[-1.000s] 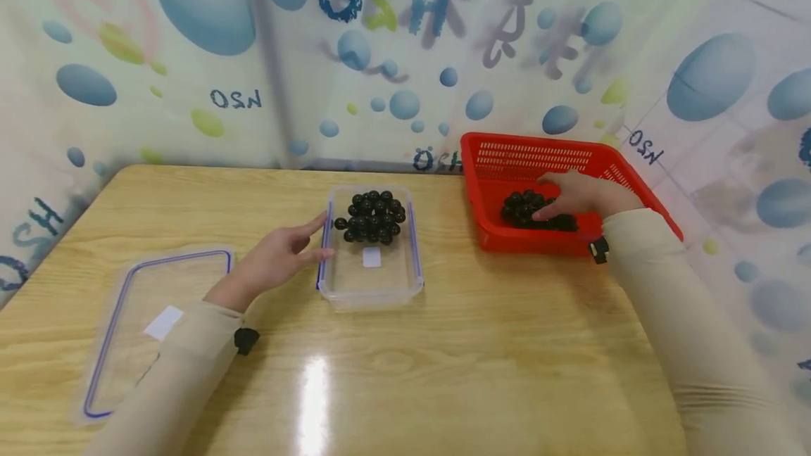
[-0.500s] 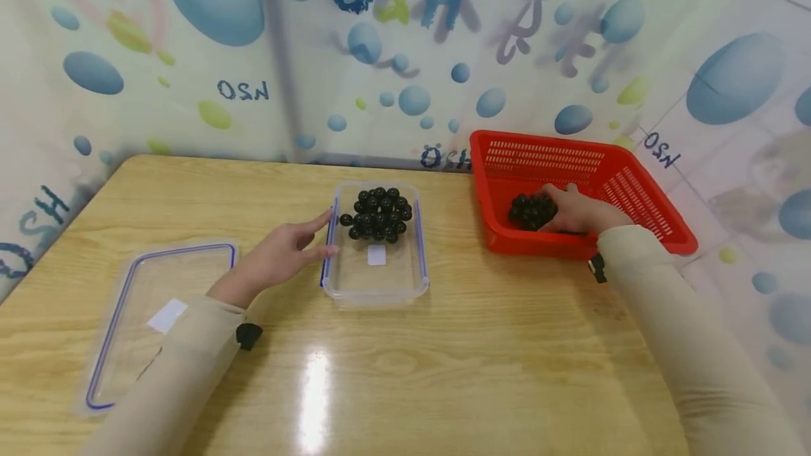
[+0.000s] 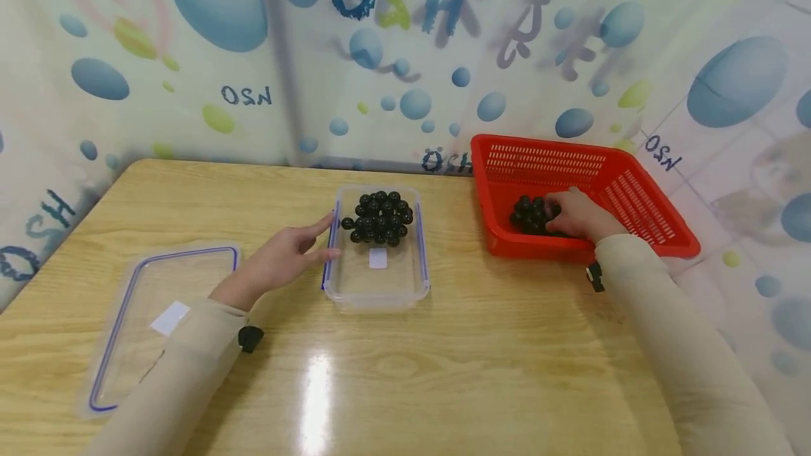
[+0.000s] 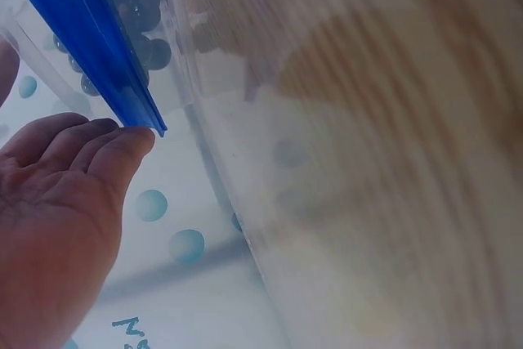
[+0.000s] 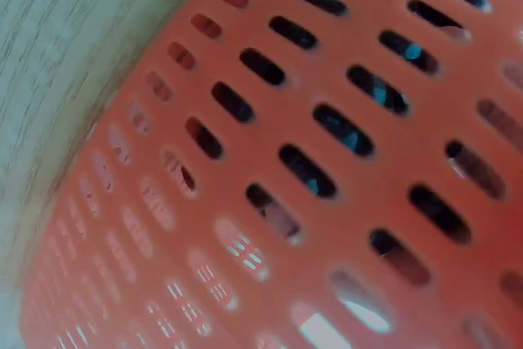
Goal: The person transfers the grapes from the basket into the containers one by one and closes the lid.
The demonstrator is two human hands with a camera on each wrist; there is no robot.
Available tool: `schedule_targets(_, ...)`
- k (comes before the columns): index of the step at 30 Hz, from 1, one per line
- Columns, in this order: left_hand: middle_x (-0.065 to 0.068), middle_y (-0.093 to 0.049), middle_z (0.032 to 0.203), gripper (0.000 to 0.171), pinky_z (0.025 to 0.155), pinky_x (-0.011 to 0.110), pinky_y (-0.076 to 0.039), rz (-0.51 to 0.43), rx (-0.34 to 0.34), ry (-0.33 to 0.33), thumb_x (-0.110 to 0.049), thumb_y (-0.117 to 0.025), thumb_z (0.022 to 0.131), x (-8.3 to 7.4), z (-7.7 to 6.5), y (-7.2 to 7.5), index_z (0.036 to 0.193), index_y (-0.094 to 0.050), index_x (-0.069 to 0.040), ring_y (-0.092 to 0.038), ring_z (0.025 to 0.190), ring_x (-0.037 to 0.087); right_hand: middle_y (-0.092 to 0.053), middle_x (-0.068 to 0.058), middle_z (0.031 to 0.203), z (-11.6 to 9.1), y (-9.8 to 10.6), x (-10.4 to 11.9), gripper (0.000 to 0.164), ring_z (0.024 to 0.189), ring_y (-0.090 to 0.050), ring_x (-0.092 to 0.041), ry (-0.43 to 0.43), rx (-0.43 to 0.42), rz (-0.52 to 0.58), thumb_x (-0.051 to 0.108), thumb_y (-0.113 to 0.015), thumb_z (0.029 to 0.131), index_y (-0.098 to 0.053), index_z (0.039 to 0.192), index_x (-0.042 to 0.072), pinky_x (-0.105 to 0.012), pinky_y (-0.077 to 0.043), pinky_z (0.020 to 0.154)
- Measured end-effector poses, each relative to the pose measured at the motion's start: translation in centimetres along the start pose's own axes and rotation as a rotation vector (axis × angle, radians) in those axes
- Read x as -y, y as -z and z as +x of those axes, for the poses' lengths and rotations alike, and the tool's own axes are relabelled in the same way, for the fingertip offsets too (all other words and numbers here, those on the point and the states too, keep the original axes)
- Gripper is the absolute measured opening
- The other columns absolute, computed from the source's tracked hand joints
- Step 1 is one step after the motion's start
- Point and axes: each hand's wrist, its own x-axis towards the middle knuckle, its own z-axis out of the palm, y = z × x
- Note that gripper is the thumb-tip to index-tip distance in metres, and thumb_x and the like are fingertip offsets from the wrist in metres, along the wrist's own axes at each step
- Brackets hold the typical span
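Note:
In the head view a clear plastic container with blue side clips holds a bunch of black grapes. My left hand rests against the container's left side, thumb and fingers spread. Its fingertips meet the lower end of the blue clip in the left wrist view. Inside the red basket, my right hand grips a second bunch of black grapes from its right side. The right wrist view is filled by the slotted basket wall, which hides that hand.
A clear lid with a blue seal and a white label lies on the wooden table at the left, partly under the left forearm. A patterned curtain hangs along the table's back edge.
My right hand has come down onto the grapes in the basket, and its fingers have closed round the bunch. The left hand has stayed at the container. The head view has shifted slightly.

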Motion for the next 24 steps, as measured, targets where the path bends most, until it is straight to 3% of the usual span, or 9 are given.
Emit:
schedule_targets(5,0.022,-0.023,0.156,0.072,0.108,0.055,-0.032,0.008,0.0,0.003,-0.041,-0.059,0.099,-0.2,0.0,0.0,0.156,-0.024,-0.015,-0.037,0.133,0.047,-0.047,-0.02,0.1,-0.6,0.7,0.2,0.022,0.095,-0.041,-0.038,0.012,-0.094,0.021,0.011,-0.072,0.087,-0.057,0.101,0.004,-0.045,-0.044,0.07)
schedule_targets(10,0.021,-0.023,0.156,0.073,0.108,0.055,-0.033,0.02,-0.004,0.01,-0.044,-0.058,0.098,-0.3,0.0,0.1,0.156,-0.024,-0.016,-0.036,0.133,0.047,-0.041,-0.023,0.106,-1.5,2.7,2.1,0.023,0.095,-0.039,-0.04,0.038,-0.209,0.054,0.009,-0.07,0.089,-0.053,0.103,0.002,-0.048,-0.043,0.072)
schedule_targets(15,0.02,-0.023,0.156,0.072,0.108,0.054,-0.033,0.016,0.003,0.016,-0.042,-0.059,0.098,-0.2,0.2,0.0,0.156,-0.024,-0.016,-0.035,0.134,0.047,-0.036,-0.025,0.117,-2.7,4.6,5.1,0.023,0.099,-0.04,-0.042,0.056,-0.316,0.094,0.009,-0.067,0.09,-0.052,0.106,0.002,-0.054,-0.047,0.079)
schedule_targets(19,0.021,-0.023,0.156,0.072,0.108,0.055,-0.033,0.019,0.001,0.011,-0.042,-0.059,0.098,-0.1,0.2,-0.1,0.156,-0.024,-0.016,-0.035,0.133,0.048,-0.038,-0.023,0.117,-3.8,5.8,8.3,0.021,0.1,-0.04,-0.041,0.134,-0.399,0.117,0.007,-0.065,0.089,-0.053,0.106,0.003,-0.053,-0.045,0.078)
schedule_targets(24,0.022,-0.024,0.156,0.074,0.108,0.054,-0.033,0.014,-0.003,0.018,-0.045,-0.059,0.097,-0.2,0.1,-0.1,0.156,-0.024,-0.017,-0.035,0.134,0.047,-0.04,-0.018,0.113,-4.6,5.9,12.4,0.019,0.098,-0.044,-0.037,0.231,-0.418,0.135,0.005,-0.063,0.087,-0.055,0.104,0.004,-0.048,-0.046,0.079)
